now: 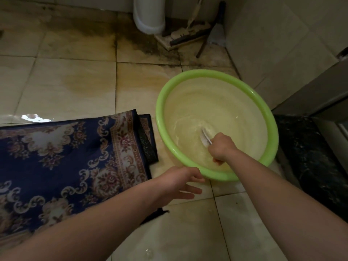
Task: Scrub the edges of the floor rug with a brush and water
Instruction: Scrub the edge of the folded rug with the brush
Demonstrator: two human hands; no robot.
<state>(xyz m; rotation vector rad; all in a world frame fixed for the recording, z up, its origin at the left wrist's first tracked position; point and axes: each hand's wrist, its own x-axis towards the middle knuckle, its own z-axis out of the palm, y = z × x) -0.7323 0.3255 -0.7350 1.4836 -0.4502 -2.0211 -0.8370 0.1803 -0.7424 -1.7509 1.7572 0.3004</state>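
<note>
On the wet tiled floor (75, 76), at the left of the view, lies the floor rug (66, 157). It is navy with cream scrolls and pink flower medallions, and it is spread flat. Its right-hand edge is doubled, so that a dark strip of a lower layer shows just beside the green basin (160, 110).

The basin stands on the tiles right of the rug and is partly filled with cloudy, yellowish water (216, 106). The brush (206, 137) is inside it with its pale head tipped down into the water near the basin's middle, where the surface looks stirred.

The right hand (221, 148) reaches over the near rim with its fingers curled tight round the brush handle. The left hand (180, 180) hangs over the floor between the rug's near corner and the basin. Its fingers are loosely spread and hold nothing. Its thumb side is close to the basin's outer wall, and I cannot tell whether it touches.

Farther back, a dark stain (141, 40) spreads over the tiles towards the corner. A white cylinder (149, 16) stands there, with a long-handled squeegee (188, 34) beside it and a grey scraper (217, 32) against the tiled wall (273, 44). A black speckled stone ledge (310, 157) runs along the right, close beside the basin.
</note>
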